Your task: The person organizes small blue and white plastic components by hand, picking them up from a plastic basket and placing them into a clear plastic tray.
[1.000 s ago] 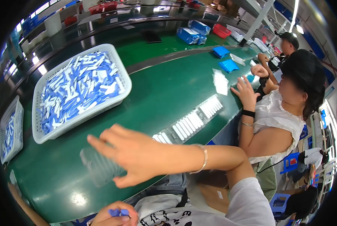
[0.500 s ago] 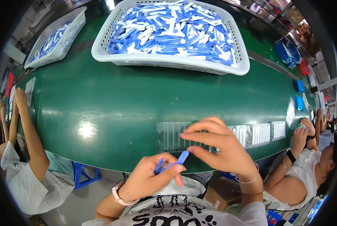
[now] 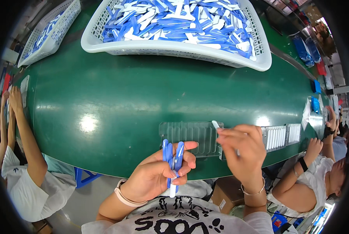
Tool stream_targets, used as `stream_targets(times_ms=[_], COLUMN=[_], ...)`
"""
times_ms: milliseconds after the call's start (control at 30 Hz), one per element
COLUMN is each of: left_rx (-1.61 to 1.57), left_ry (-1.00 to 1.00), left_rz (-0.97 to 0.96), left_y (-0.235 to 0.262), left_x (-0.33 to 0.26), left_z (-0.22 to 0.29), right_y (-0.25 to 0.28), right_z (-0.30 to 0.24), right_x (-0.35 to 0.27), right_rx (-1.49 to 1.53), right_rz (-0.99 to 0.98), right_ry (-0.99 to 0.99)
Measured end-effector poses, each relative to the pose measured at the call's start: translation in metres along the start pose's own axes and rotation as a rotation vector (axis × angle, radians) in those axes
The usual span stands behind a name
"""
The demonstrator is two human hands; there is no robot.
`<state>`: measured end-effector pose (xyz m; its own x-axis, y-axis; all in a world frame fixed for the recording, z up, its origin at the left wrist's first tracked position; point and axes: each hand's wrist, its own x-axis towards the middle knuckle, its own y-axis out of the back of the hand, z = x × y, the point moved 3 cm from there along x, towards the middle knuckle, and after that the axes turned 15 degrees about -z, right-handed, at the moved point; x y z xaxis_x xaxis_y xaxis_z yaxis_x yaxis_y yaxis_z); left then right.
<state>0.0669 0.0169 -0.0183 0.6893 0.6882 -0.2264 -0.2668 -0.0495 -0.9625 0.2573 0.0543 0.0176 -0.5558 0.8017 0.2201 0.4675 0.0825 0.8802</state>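
Note:
Several slim blue-and-white plastic sticks (image 3: 167,150) are gripped in my left hand (image 3: 153,169), their blue ends pointing away from me and a white end toward me. My right hand (image 3: 242,150) pinches one stick (image 3: 215,124) whose white end shows beyond the fingertips; the rest is covered by the fingers. It hovers over the right end of a clear plastic slotted tray (image 3: 190,134), where the slots in view hold no sticks. To the right of that hand, another clear tray (image 3: 275,139) has white sticks lying side by side in its slots.
A large white basket (image 3: 174,50) heaped with blue-and-white sticks stands at the far side of the green table (image 3: 104,89). A second basket (image 3: 51,43) is at far left. Another filled tray (image 3: 294,133) lies farther right. Co-workers sit on both sides, their arms (image 3: 26,124) at the table.
My right hand has moved right, away from my left hand, and now carries a stick. The sticks in my left hand have turned to point away from me. The view has shifted slightly.

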Motion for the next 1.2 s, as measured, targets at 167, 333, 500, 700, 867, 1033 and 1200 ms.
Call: stream_targets(times_ms=[167, 333, 500, 700, 867, 1033, 1200], left_rx=[0.194, 0.444, 0.502, 0.647, 0.801, 0.865, 0.821], left_ry=[0.057, -0.041, 0.003, 0.107, 0.142, 0.141, 0.279], left_rz=[-0.017, -0.013, -0.046, 0.131, 0.112, 0.024, -0.206], left_y=[-0.002, -0.005, -0.006, -0.004, -0.014, -0.012, -0.015], left_x=[-0.002, -0.002, -0.004, -0.007, -0.004, 0.0, 0.005], left_z=[0.004, -0.003, -0.001, 0.0, -0.003, -0.007, -0.01], right_y=[-0.016, -0.016, -0.014, -0.015, -0.01, 0.008, 0.009], right_z=[-0.018, -0.021, -0.016, -0.019, -0.011, -0.001, 0.006], right_x=[-0.027, -0.025, -0.024, -0.023, -0.012, -0.007, 0.008], right_rx=[-0.183, -0.227, -0.238, -0.224, -0.186, 0.075, 0.911], right_rz=[-0.119, -0.178, -0.18, -0.175, -0.185, -0.176, -0.307], right_ry=[-0.013, -0.091, -0.028, -0.067, -0.081, -0.121, -0.133])
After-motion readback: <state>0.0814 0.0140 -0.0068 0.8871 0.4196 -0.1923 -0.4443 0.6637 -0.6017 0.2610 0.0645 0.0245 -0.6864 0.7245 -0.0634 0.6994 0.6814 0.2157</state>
